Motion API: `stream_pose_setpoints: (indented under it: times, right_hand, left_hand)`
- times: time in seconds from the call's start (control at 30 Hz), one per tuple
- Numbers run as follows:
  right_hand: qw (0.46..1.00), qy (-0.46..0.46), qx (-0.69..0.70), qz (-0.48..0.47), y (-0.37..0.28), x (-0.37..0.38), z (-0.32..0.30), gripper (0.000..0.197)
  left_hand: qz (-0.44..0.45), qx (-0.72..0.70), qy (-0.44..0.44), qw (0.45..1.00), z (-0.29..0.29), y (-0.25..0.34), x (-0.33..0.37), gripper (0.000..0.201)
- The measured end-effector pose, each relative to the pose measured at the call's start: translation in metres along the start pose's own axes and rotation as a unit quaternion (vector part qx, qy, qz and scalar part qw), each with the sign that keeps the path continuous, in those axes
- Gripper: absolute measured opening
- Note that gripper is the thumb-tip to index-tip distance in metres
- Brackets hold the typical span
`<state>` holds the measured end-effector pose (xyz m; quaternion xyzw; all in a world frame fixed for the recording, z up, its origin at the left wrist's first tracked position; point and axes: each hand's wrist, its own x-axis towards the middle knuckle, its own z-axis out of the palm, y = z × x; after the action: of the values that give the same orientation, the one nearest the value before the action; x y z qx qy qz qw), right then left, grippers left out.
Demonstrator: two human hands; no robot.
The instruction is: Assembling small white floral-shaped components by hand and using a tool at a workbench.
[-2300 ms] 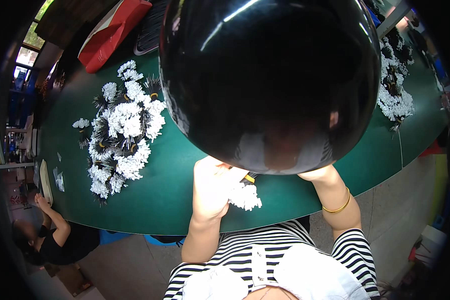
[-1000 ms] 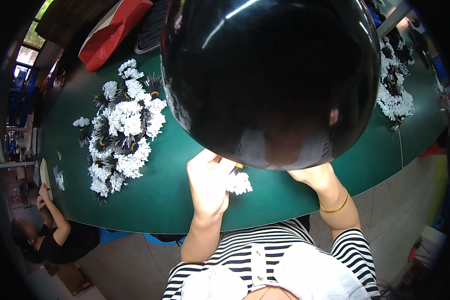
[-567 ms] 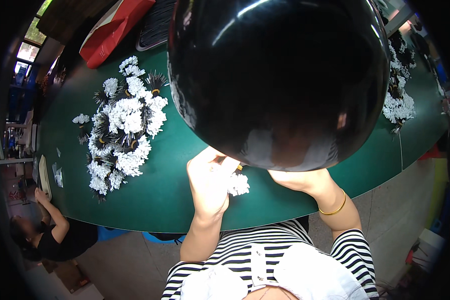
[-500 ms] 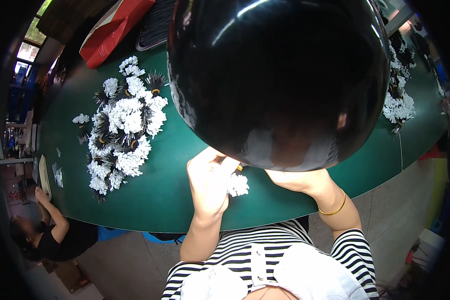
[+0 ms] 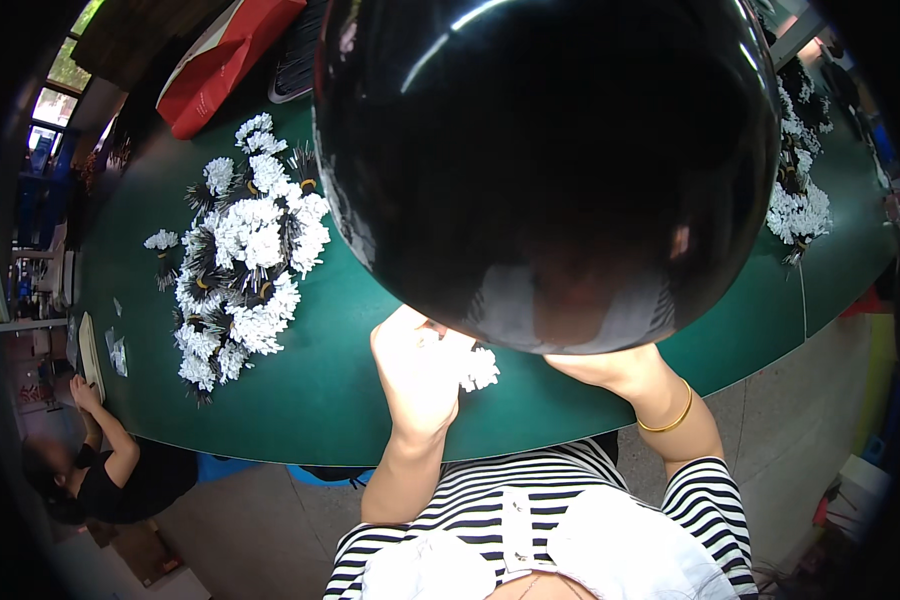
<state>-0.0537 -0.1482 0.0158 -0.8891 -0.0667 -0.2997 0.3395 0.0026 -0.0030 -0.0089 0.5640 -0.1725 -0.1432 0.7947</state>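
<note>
Bundle [image 5: 482, 370]: just right of the left hand [image 5: 410, 372], above the near part of the green table [image 5: 350, 400]; its white tips show, while the rest is hidden by the hand and the dome.
Left fingers: curled in and closed around the bundle; the fingertips are out of sight, so the exact grip cannot be told.
Right hand [image 5: 615, 366]: reaches in beneath the lower edge of the dome, apart from the white tips.
Right fingers: covered; I cannot tell whether they are spread or pinching anything.
Bracelet [image 5: 673, 417]: gold-coloured, around the right wrist.
Dome [image 5: 550, 160]: large, black and glossy, covering the middle of the view, with a bright streak reflected near its top.
Heap [image 5: 253, 235]: white-tipped black bundles, some with yellow bands, on the table left of the dome.
Single bunch [image 5: 161, 240]: just left of the heap.
Cluster [image 5: 798, 212]: similar white and black bundles, right of the dome.
Package [image 5: 220, 80]: red, upper left, beside a dark tray [image 5: 288, 99].
Co-worker [image 5: 135, 482]: far left, in black, forearms raised toward the table.
</note>
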Motion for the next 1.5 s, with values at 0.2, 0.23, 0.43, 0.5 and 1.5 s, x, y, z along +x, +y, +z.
stream_pose_setpoints:
  times: [0.2, 0.23, 0.43, 0.5, 1.5]
  right_hand:
    - [0.999, 0.008, 0.030, 0.011, -0.0025, 0.0008, -0.0017, 0.007]
    - [1.000, 0.001, 0.014, 0.014, -0.0030, 0.0009, -0.0021, 0.007]
    - [1.000, -0.002, 0.022, 0.008, -0.0041, 0.0008, -0.0030, 0.009]
    - [1.000, 0.008, 0.012, -0.021, -0.0031, 0.0013, -0.0014, 0.009]
    - [0.997, -0.032, 0.045, 0.058, 0.0011, 0.0014, -0.0013, 0.006]
  left_hand:
    - [0.012, -0.021, 0.018, 1.000, -0.0001, 0.0001, -0.0011, 0.022]
    - [0.013, -0.024, 0.014, 1.000, -0.0013, 0.0000, -0.0012, 0.024]
    - [0.023, -0.011, 0.019, 1.000, 0.0035, 0.0018, 0.0005, 0.027]
    - [0.023, -0.004, 0.025, 0.999, 0.0039, 0.0023, 0.0003, 0.029]
    - [0.028, 0.051, 0.013, 0.998, 0.0039, 0.0048, 0.0007, 0.013]
